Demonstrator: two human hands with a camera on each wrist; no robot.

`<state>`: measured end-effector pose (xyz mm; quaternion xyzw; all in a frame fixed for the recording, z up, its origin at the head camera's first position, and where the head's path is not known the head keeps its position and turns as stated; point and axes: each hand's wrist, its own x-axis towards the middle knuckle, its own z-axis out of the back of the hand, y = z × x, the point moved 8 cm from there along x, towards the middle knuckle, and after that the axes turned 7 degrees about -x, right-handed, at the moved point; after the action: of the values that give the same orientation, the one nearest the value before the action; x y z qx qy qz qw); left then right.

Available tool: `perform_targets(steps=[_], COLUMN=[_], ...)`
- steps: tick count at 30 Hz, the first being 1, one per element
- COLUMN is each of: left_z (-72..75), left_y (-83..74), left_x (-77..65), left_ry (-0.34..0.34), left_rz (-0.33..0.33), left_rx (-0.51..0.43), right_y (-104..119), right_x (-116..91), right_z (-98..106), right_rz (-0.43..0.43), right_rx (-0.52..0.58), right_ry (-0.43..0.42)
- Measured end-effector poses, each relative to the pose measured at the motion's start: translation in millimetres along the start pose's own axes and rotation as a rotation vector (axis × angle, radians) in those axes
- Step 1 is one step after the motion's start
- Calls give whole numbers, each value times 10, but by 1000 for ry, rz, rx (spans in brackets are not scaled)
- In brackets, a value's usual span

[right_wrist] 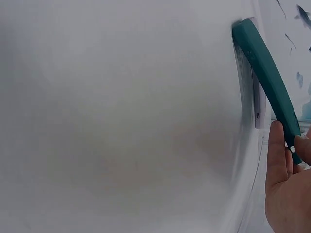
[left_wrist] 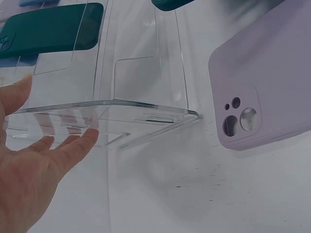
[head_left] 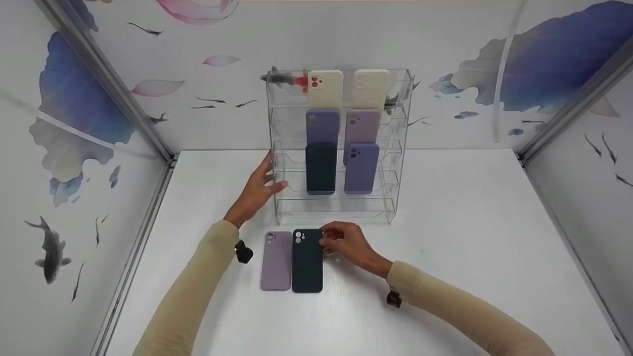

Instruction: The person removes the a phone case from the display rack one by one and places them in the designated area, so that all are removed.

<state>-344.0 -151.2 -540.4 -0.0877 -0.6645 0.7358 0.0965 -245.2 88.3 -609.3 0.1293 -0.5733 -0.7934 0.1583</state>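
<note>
Closest to the camera, two long tan sleeves (head_left: 185, 291) of soft-looking cloth, creased low on the left, with a small black block (head_left: 243, 252) at each cuff. Between, on a smooth white table (head_left: 455, 207), a flat lavender phone case (head_left: 276, 264), and just beside it a dark green phone case (head_left: 307, 264): matte, round-cornered, with camera holes at upper left. At its upper right edge, the right hand (head_left: 353, 244), pinching it between thumb and fingers; in the right wrist view, looks tilted, gripped end raised. Farther off, the left hand (head_left: 256, 189), fingers spread, touching the side of a glossy, see-through tiered rack (head_left: 292, 204), thumb across its front edge. Leaning in the rack, blue-violet (head_left: 361, 168), pinkish (head_left: 363, 123), dark green (head_left: 321, 168) and cream cases (head_left: 326, 91). Behind, white panels (head_left: 212, 128) printed with fish and petals.
</note>
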Motion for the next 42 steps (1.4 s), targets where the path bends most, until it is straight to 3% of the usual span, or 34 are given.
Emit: perform_targets(steps=[21, 29, 42], left_z=[-7, 8, 4], left_y=[19, 16, 10], left_x=[15, 13, 12], left_ry=[-13, -10, -2], left_rz=[23, 14, 7], left_rx=[-1, -5, -5], right_y=[-128, -155, -126], right_x=[108, 137, 176], right_z=[-9, -52, -32], right_rz=[14, -47, -34], right_rx=[-194, -107, -92], right_ry=[-25, 21, 36])
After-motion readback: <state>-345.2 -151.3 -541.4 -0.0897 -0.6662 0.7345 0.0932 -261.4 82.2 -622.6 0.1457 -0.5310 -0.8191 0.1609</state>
